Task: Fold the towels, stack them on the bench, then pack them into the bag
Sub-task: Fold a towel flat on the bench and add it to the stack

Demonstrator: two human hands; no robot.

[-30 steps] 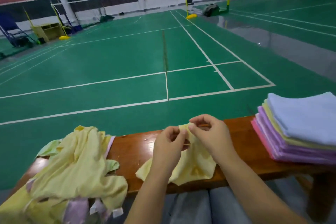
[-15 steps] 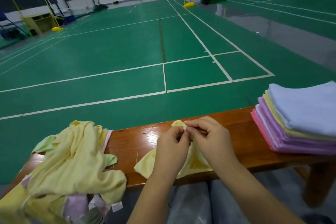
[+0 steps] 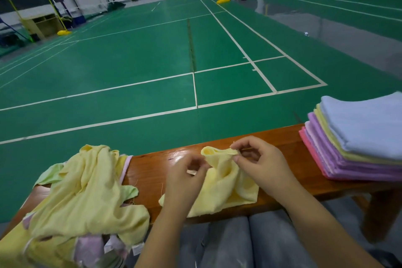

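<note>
A: From the head view, what are your hands doing?

B: My right hand [image 3: 264,166] pinches a top corner of the yellow towel [image 3: 226,183] and lifts it. My left hand [image 3: 185,177] is blurred, fingers curled on the towel's left edge, at nine o'clock from the right.

A: Where's the towel?

B: On the bench [image 3: 152,167], mid-way. The loose pile [image 3: 87,191] lies at nine o'clock of it, the folded stack [image 3: 356,139] at three o'clock.
</note>
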